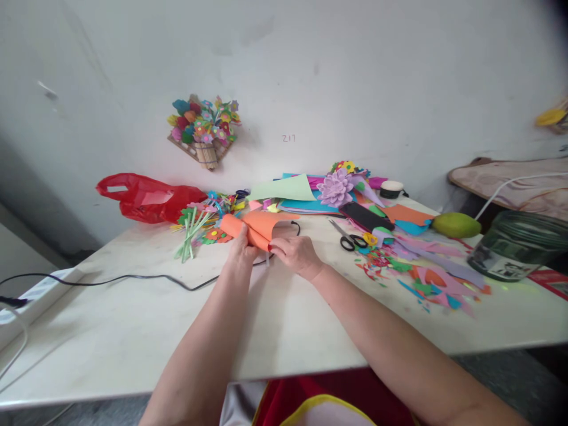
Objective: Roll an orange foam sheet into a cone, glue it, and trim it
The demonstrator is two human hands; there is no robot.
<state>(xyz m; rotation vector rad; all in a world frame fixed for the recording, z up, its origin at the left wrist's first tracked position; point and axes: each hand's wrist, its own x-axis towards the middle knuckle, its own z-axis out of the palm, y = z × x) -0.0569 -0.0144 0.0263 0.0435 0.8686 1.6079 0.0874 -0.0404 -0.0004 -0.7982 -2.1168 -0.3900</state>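
An orange sheet point(270, 226), curled and partly rolled over, is held above the middle of the white table. My left hand point(243, 245) is closed on its near left part, with the thumb on top. At the sheet's near right edge, my right hand point(295, 254) pinches it between thumb and fingers. A black cable passes beneath my hands. To the left lie pale green stems point(191, 234) and orange foam flowers point(215, 235). Open scissors point(349, 238) rest on the table to the right of my right hand.
A red plastic bag point(153, 198) sits at the back left. Coloured sheets and a purple flower point(336, 188) are along the wall. A dark phone point(366, 217), foam scraps point(437, 284), a green fruit point(456, 225) and a glass jar point(517, 245) occupy the right. A power strip point(44, 296) lies left.
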